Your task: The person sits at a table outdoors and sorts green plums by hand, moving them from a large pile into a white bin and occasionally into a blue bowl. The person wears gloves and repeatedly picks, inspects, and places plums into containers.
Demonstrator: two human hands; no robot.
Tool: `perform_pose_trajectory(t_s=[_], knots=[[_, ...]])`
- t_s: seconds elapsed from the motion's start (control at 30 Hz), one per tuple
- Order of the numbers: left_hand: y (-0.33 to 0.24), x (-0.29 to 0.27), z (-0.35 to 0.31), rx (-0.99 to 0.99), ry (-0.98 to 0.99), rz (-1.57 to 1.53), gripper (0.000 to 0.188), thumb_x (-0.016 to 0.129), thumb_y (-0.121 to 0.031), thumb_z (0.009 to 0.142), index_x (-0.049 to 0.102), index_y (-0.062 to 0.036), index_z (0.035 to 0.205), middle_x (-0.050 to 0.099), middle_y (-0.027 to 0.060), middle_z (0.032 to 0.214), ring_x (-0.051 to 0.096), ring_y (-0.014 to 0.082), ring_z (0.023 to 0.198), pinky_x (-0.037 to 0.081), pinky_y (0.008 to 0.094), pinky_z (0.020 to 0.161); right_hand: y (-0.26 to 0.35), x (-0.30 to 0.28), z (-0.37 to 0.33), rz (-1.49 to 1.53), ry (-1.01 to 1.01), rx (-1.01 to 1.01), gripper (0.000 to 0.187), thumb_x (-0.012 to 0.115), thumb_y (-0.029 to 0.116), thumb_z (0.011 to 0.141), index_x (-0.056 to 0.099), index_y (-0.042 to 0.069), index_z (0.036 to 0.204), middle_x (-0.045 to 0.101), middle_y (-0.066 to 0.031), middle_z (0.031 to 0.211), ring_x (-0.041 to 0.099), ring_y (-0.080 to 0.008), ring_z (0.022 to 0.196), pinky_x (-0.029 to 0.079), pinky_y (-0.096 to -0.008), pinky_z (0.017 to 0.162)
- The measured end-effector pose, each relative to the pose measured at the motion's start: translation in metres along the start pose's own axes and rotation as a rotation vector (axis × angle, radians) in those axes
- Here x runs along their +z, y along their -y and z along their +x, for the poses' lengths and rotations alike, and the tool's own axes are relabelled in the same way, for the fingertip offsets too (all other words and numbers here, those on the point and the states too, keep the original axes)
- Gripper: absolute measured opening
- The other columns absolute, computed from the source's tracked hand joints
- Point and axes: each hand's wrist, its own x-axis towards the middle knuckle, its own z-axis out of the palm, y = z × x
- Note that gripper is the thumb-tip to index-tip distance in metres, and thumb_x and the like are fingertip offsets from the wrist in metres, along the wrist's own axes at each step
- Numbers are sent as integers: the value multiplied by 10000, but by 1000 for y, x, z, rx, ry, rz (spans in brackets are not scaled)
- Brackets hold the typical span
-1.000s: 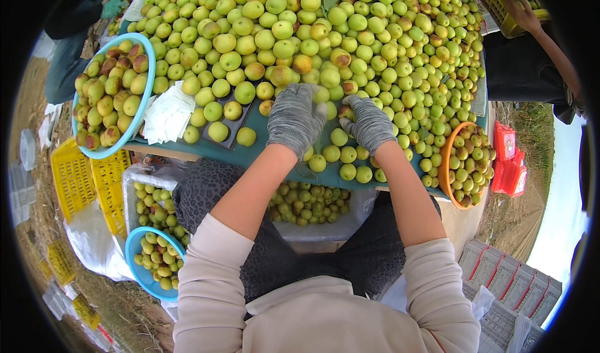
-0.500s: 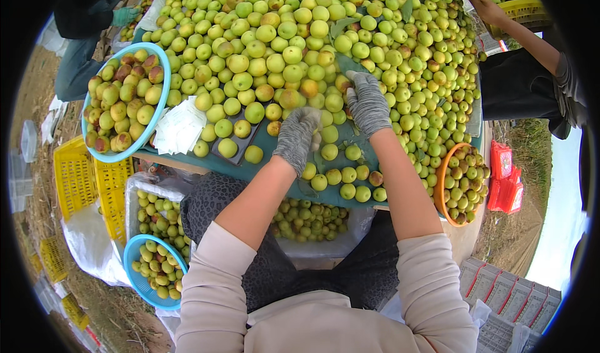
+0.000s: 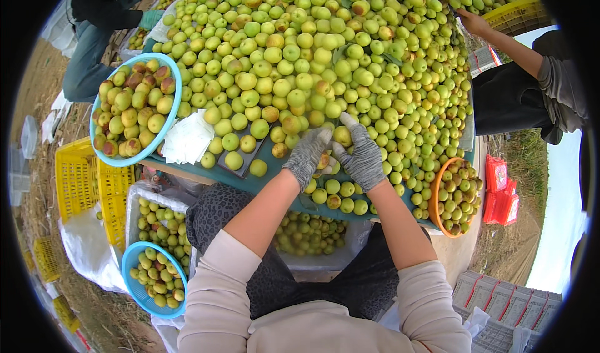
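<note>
So the table (image 3: pixel 259 184) has a teal-green top; a huge heap of green and blushed fruit (image 3: pixel 290 51) takes up most of it, from the top of the frame to the centre, with some leaves (image 3: pixel 394 59) mixed in; a loose row sits along the near edge, lower centre; left of centre there's a flat dark tray (image 3: pixel 249 156) with fruit on it, and white papers (image 3: pixel 187 139) lie just left of that.
</note>
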Motion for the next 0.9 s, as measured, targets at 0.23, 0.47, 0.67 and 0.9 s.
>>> perform_pose_trajectory(t_s=[0.23,0.47,0.67,0.9], knots=[[1,-2,3,92,201,-57,460,659,-494,827,559,-86,1014,575,57,784,527,141,533,464,275,410,-28,-34,25,-285,-344,-99,569,622,281,886,448,39,1371,506,-207,1313,507,-347,1168,398,-445,1001],[-7,-14,8,266,-401,-414,363,717,-444,804,544,-172,969,550,-25,733,511,112,563,407,266,464,-83,-6,49,-620,-519,167,746,624,338,870,293,7,1451,280,-277,1476,324,-408,1338,243,-490,1118],[-10,-15,4,349,-493,-473,422,684,-400,870,513,-91,1100,556,29,849,531,131,646,461,276,482,-90,13,31,-365,-619,114,739,523,418,925,268,-33,1452,257,-301,1481,326,-457,1327,292,-500,1099],[-8,-16,7,385,-539,-450,438,677,-406,874,504,-95,1128,549,39,932,540,138,731,485,272,549,-89,17,28,-357,-633,105,775,497,467,927,248,-40,1458,248,-315,1479,305,-472,1335,254,-521,1114]])
